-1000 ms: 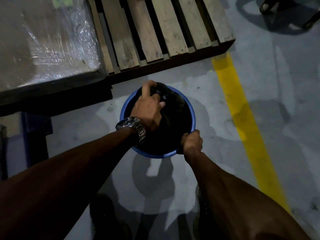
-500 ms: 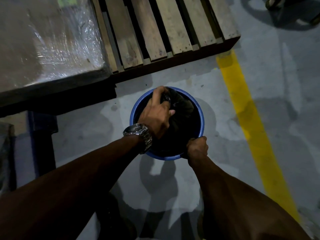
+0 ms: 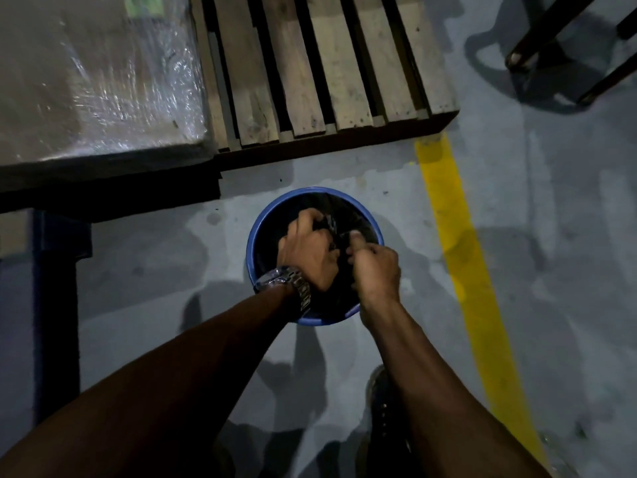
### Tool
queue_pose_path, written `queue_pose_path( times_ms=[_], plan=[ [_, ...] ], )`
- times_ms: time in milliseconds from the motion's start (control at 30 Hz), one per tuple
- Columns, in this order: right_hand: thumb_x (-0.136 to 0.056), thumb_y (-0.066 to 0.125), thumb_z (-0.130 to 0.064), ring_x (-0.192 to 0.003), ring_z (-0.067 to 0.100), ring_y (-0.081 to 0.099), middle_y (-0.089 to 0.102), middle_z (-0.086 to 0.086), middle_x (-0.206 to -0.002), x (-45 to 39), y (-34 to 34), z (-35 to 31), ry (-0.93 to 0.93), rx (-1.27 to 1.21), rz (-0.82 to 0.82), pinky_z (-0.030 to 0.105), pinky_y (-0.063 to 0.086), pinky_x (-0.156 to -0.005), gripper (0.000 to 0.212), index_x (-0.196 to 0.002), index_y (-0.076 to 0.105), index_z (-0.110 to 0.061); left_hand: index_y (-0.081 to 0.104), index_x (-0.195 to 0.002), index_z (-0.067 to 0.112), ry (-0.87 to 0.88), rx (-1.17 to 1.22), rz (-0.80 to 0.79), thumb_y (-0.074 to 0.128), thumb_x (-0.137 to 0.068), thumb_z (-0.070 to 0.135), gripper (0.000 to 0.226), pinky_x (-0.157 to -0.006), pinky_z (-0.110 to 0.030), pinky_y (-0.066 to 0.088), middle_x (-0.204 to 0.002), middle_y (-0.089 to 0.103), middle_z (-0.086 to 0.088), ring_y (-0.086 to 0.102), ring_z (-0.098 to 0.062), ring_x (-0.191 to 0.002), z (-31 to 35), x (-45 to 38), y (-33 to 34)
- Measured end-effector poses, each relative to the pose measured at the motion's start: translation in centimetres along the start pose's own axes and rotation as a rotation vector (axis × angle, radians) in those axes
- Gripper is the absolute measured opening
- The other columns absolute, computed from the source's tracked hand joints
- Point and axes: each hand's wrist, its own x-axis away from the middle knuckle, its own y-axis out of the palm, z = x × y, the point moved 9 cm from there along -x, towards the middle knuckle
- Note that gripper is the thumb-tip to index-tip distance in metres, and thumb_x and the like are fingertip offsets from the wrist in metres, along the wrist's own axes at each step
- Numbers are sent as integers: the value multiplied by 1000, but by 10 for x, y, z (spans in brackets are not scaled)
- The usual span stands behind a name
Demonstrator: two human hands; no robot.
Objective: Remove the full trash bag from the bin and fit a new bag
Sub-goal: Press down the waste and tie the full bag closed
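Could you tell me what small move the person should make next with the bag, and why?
Probably lift straight up: the left hand and right hand both grip the gathered top of the black trash bag, which sits inside the blue bin, not yet lifted out.

Dim, soft shadows, perhaps slight motion blur

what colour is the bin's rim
Blue bin rim, around a black bag; the head view shows it.

Both hands, left (image 3: 306, 251) and right (image 3: 374, 267), curl closed side by side, forearms extended downward.
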Motion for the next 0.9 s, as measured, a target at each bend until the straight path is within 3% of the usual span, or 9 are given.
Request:
queue_pose_path(
  times_ms=[67,167,267,333,400,467,567,733,900],
  plan=[
    [-85,62,-46,-67,19,64,68,3,-69,8,17,-9,35,-7,-105,34,55,-73,38,-69,68,-11,65,-109,14,-55,78,-21,51,-87,25,29,-105,-42,34,-144,31,1,32,-25,-130,-6,2,1],
    [-80,68,-44,-80,24,68,73,6,-87,7,33,-11,60,-26,-141,36,57,-81,34,-86,71,-11,63,-118,22,-125,197,-104,51,-85,21,36,-111,-39,19,-148,28,6,20,-20,-138,-19,4,2],
    [-79,70,-33,-79,28,68,73,11,-90,-1,45,-4,64,-3,-124,41,59,-79,25,-85,68,-9,68,-109,37,-206,291,-163,55,-84,24,31,-116,-40,11,-150,25,10,14,-19,-141,-38,4,2],
    [-76,68,-25,-79,33,69,72,13,-87,-5,38,-4,34,62,-42,45,59,-77,17,-81,68,-9,70,-101,34,-217,339,-67,57,-83,25,23,-116,-39,16,-148,29,8,23,-19,-139,-43,9,-4],
    [-79,66,-21,-86,33,69,72,12,-93,-2,21,-9,5,108,23,35,56,-81,22,-93,71,-5,66,-103,20,-240,330,62,56,-83,19,22,-111,-38,30,-141,40,1,39,-23,-130,-52,13,-14],
    [-84,64,-21,-92,32,66,71,14,-98,1,37,-5,-47,227,41,24,44,-77,23,-98,70,-3,57,-109,10,-394,319,140,51,-83,14,27,-101,-41,41,-129,47,-9,48,-29,-117,-104,29,-3],
    [-86,62,-20,-86,29,63,70,15,-98,4,22,-18,-99,187,91,22,37,-72,19,-95,69,-5,47,-121,2,-545,313,49,50,-83,13,40,-95,-43,44,-125,48,-19,50,-38,-111,-132,43,20],
    [-85,62,-17,-73,24,55,60,3,-72,-2,21,-24,-100,103,91,22,38,-69,16,-71,59,-11,36,-129,5,-733,450,-162,47,-87,19,46,-101,-43,41,-127,52,-20,50,-39,-116,-146,54,69],
    [-83,61,-14,-64,23,54,53,-3,-61,-6,11,-23,-109,58,144,25,40,-67,29,-58,47,-16,46,-119,1,-737,664,-69,51,-90,9,30,-78,-30,41,-110,58,-19,57,-34,-99,-143,47,74]
  ],
)
